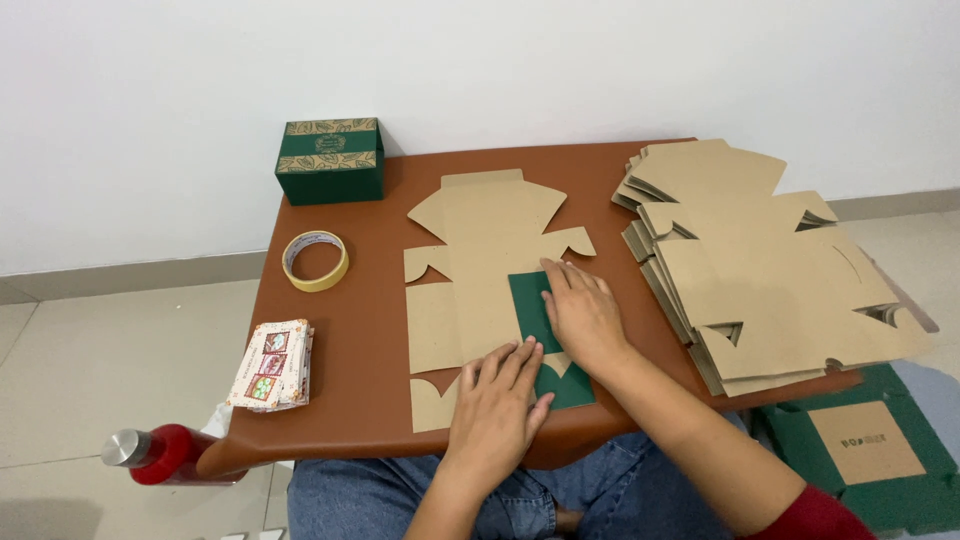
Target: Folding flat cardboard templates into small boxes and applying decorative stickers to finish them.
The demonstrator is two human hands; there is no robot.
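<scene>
Both hands press flat on a die-cut cardboard box blank (478, 290) lying unfolded in the middle of the brown table (350, 390). The left hand (497, 405) lies palm down at the blank's 6 o'clock edge, fingers stretched out and together, gripping nothing. The right hand (583, 318) lies at about 3 o'clock on the blank, fingers extended flat over a folded-in flap (530, 300) whose green printed side faces up; it grips nothing either, only pressing down.

At 3 o'clock from the blank, just beside it, sits a fanned stack of flat blanks (770, 270) of the same brown card, overhanging the table's right edge. At 11 o'clock, near the wall, stands a finished green box (330, 160) with a leaf pattern. At 9 o'clock lies a roll of tape (315, 261), and at 8 o'clock, near the table's left edge, a small pile of printed cards (272, 365). A red bottle (165, 455) with a metal cap lies beyond the table's lower left corner
</scene>
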